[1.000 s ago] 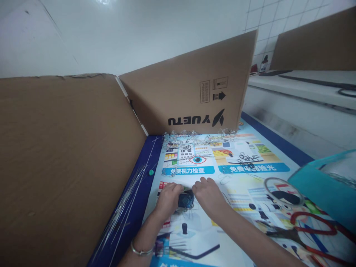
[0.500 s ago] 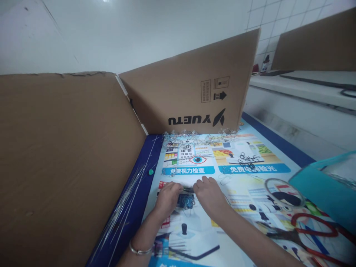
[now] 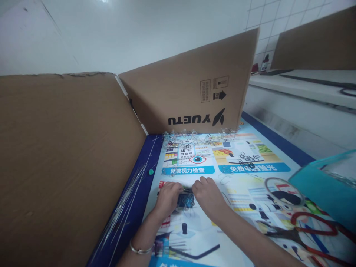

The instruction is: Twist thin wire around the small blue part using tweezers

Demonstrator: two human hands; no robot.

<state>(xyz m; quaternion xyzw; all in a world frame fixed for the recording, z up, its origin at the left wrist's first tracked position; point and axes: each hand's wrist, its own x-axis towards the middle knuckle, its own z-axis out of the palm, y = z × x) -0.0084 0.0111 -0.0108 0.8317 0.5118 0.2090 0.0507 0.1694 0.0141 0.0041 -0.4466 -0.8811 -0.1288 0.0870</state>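
- Left hand (image 3: pixel 167 197) and right hand (image 3: pixel 209 198): fingers pinched narrow at a thin dark strip (image 3: pixel 187 190); exact hold cannot be told.
- Dark blue rectangular piece (image 3: pixel 185 201): between the 2 hands, near side of strip.
- Risk, judged: uneven finger pressure could bend or drop the strip.

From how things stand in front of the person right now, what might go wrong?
The left hand and right hand pinch a thin dark piece, mostly hidden by fingers, so a slip might go unnoticed. The dark blue block sits close below and could get knocked. The loose thin strands lie near the left forearm, which might sweep them out of line.
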